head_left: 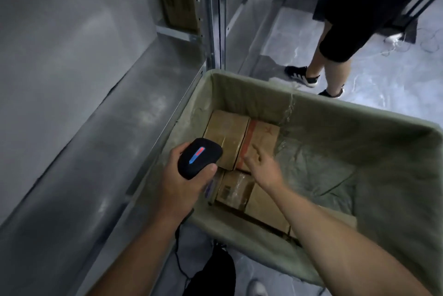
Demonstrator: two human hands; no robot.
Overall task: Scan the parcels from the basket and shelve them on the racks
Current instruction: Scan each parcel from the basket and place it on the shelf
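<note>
Reaching into the basket (395, 166)
Left hand (184, 185) grips the scanner (199, 157); right hand (263, 163), fingers spread, stretches toward 11 o'clock over parcels (227, 142).

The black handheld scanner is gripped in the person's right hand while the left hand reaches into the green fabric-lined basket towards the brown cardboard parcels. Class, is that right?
Not quite: the hands are swapped. The head view shows the black handheld scanner in the left hand, while the right hand reaches into the green fabric-lined basket towards the brown cardboard parcels.

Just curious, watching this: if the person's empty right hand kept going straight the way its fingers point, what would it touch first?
Probably the brown cardboard parcel with the red tape stripe, lying in the green fabric-lined basket. The right hand reaches open toward it, though depth is uncertain.
</note>
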